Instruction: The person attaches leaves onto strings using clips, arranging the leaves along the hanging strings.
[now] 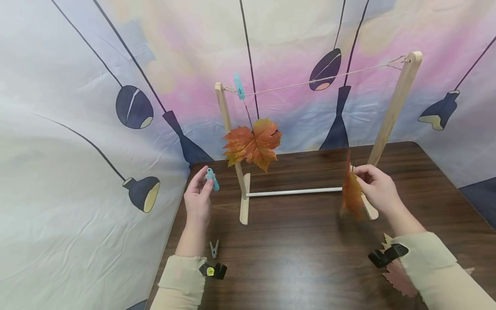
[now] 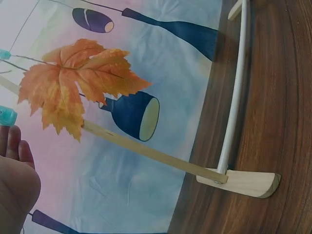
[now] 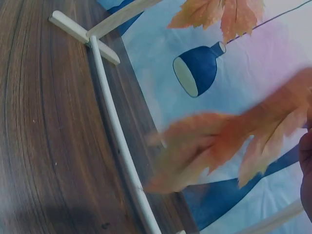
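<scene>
My left hand (image 1: 198, 202) pinches a light blue clothespin (image 1: 212, 180) between thumb and fingers, left of a wooden frame. In the left wrist view, only the end of that clothespin (image 2: 7, 116) shows above the fingers. With its fingertips, my right hand (image 1: 379, 190) holds an orange artificial leaf (image 1: 351, 194), seen nearly edge-on in front of the right post. That leaf (image 3: 229, 141) looks blurred in the right wrist view. A second orange leaf (image 1: 255, 144) hangs by its stem from another blue clothespin (image 1: 238, 87) at the left end of a string (image 1: 294, 88).
The string runs between a left post (image 1: 224, 110) and a right post (image 1: 396, 105), joined low down by a white rod (image 1: 294, 192). A grey clothespin (image 1: 215, 249) lies on the brown table (image 1: 294, 249). Partly under my right sleeve are more leaves (image 1: 399, 279). A printed cloth (image 1: 186, 51) stands behind.
</scene>
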`<state>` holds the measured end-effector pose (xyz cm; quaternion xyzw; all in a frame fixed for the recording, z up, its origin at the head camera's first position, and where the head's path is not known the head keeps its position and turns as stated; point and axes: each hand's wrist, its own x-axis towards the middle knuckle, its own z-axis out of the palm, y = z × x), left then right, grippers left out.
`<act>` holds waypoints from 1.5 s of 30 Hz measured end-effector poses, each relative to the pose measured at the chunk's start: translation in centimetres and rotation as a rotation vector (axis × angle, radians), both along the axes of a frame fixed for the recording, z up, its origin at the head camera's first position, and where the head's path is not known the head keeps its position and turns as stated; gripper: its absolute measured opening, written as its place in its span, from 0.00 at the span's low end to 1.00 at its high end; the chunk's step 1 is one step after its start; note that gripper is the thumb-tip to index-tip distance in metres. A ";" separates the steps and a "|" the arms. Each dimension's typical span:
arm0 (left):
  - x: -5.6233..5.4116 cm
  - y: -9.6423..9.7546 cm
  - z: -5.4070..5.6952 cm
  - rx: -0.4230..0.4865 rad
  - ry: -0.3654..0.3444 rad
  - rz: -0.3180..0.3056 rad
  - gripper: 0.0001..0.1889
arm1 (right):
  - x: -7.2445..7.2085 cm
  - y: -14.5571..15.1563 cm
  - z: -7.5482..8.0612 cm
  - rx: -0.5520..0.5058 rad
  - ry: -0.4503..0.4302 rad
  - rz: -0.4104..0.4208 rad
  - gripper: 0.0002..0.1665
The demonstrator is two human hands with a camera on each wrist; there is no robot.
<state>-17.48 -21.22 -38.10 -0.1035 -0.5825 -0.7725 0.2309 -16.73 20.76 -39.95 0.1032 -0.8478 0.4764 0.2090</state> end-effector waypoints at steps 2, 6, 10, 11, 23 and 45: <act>0.0 0.2 0.2 0.014 0.021 -0.013 0.16 | -0.2 -0.4 0.1 -0.057 0.018 0.032 0.09; 0.0 0.4 0.3 0.019 0.043 -0.026 0.16 | -0.3 -0.9 0.3 -0.106 0.006 0.054 0.08; -0.1 0.6 0.6 0.011 0.049 -0.029 0.17 | -0.3 -1.2 0.7 -0.083 -0.038 0.018 0.04; -0.1 0.6 0.7 0.012 0.050 -0.029 0.18 | -0.4 -1.3 0.7 -0.082 -0.045 0.016 0.04; -0.1 1.5 1.7 0.006 0.056 -0.033 0.20 | -0.7 -2.1 1.7 -0.143 -0.049 0.055 0.07; -0.9 3.2 4.2 -0.111 0.044 -0.007 0.19 | -0.9 -3.7 4.4 -0.158 0.042 0.057 0.03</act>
